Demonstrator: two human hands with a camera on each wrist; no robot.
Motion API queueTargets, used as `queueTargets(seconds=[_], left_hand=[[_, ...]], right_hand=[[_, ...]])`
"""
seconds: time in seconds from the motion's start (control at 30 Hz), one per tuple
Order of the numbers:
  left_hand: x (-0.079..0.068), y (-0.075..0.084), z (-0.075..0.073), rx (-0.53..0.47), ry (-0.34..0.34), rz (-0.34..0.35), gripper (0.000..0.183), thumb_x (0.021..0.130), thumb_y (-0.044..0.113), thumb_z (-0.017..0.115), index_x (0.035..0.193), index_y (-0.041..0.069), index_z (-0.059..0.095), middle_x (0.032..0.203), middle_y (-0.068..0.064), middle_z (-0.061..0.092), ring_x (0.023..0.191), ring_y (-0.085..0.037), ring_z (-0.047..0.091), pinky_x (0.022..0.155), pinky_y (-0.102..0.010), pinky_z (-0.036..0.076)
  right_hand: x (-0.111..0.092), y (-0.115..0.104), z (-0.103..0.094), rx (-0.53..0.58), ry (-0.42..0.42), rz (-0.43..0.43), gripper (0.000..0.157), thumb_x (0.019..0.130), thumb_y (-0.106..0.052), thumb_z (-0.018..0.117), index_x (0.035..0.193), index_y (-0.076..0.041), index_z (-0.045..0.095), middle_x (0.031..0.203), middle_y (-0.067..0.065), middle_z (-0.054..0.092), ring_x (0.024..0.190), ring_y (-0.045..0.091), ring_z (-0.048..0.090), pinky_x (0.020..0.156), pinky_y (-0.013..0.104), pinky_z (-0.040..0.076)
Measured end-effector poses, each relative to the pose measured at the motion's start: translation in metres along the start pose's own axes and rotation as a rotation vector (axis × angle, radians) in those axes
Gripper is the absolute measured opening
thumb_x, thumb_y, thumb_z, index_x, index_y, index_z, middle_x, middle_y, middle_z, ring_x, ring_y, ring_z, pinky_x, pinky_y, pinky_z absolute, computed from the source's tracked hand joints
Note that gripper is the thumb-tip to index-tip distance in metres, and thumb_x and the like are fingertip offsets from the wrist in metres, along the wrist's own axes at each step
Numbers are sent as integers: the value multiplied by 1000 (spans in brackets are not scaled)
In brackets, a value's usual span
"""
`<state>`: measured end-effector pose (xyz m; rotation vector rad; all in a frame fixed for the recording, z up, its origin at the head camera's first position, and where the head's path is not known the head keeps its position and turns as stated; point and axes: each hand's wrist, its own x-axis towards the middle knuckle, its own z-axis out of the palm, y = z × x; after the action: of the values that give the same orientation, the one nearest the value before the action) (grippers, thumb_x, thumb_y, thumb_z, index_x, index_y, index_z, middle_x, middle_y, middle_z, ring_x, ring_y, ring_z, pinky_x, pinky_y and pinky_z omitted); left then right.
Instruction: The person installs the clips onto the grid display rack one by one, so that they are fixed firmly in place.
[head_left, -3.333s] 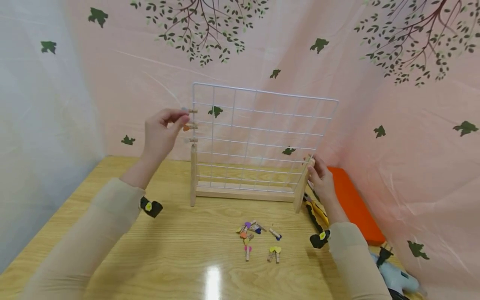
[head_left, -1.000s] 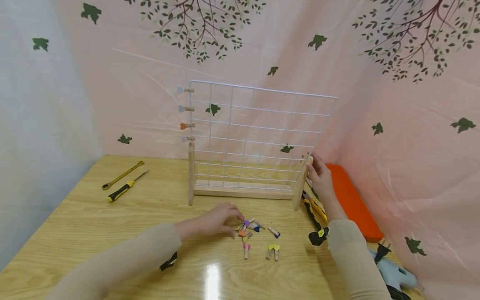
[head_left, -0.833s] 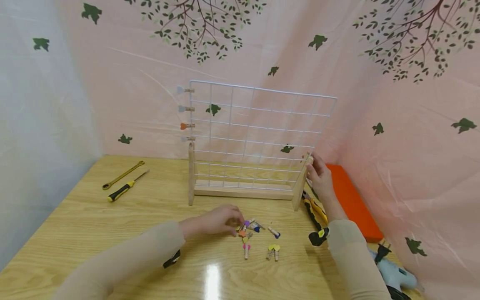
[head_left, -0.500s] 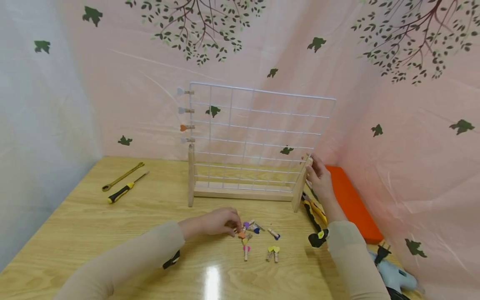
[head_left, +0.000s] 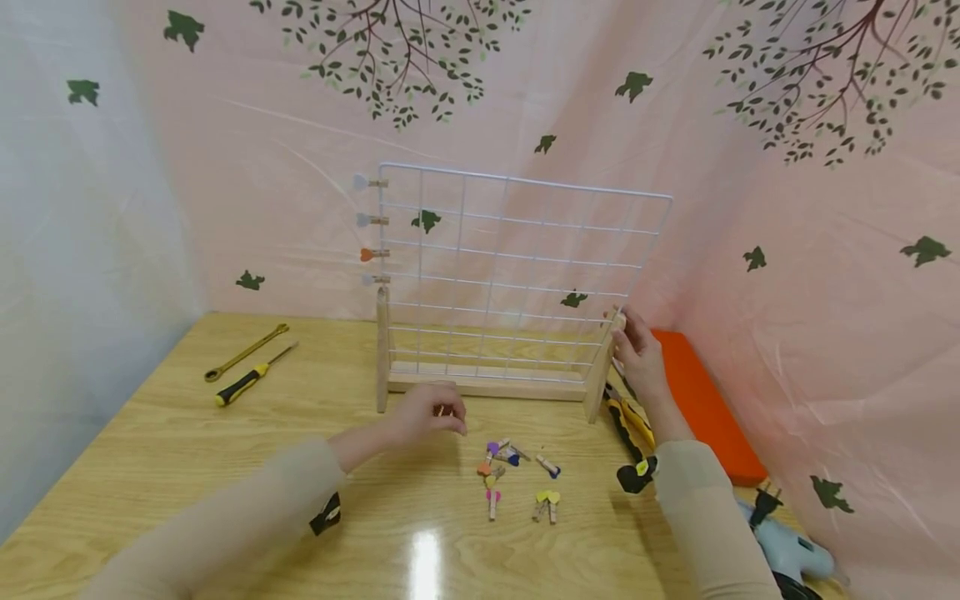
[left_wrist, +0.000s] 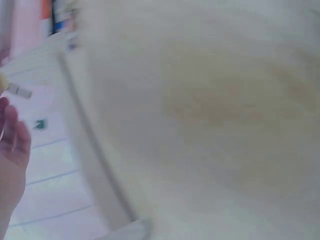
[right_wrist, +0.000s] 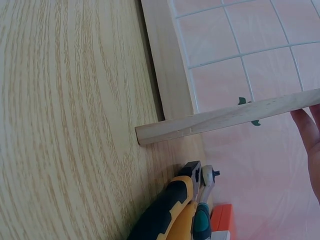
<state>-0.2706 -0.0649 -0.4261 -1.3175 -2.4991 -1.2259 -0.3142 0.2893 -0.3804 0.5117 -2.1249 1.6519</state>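
Note:
My left hand (head_left: pixel 423 412) is raised over the table, left of a loose pile of small wooden clothespins (head_left: pixel 492 467) with coloured hearts. It pinches one clothespin (left_wrist: pixel 19 90), whose wooden end and pale yellow tip show in the left wrist view. My right hand (head_left: pixel 643 358) grips the top of the right wooden post (head_left: pixel 602 367) of a stand. A white wire grid (head_left: pixel 517 242) stands upright in it. Along the grid's left edge several heart clothespins are clipped, one with an orange heart (head_left: pixel 366 254), the others pale blue.
Pliers (head_left: pixel 630 425) with yellow-black handles lie by the right post, beside an orange box (head_left: pixel 708 408). A pale glue gun (head_left: pixel 795 546) is at the right front. A wrench (head_left: pixel 246 352) and a screwdriver (head_left: pixel 255 375) lie at the left.
My left hand moved from the grid's left edge down to the pile, took a clothespin and lifted away leftward. One more pale blue clothespin shows at the grid's top left. My right hand stayed put.

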Motion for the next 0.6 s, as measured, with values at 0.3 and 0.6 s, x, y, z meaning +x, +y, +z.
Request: queueTargets(seconds=[0.3,0.6], left_hand=[[25,57,-69,-174,7,-133,8,83,10,61,86,3,61,81,-8,64,72,-14,59,63,-26,51],[56,100,-156,-10,302,101,9,81,12,64,88,7,66,82,-2,64,70,-16,59,62,-22,51]], right_hand=[[0,1,-1,-3,-2,8,42,93,-10,43,135,-12,39,128,28,42,107,31,51,74,20,51],[0,1,-2,-19,-4,13,43,93,-11,44,136,-13,38,127,29,42,105,25,53,73,18,50]])
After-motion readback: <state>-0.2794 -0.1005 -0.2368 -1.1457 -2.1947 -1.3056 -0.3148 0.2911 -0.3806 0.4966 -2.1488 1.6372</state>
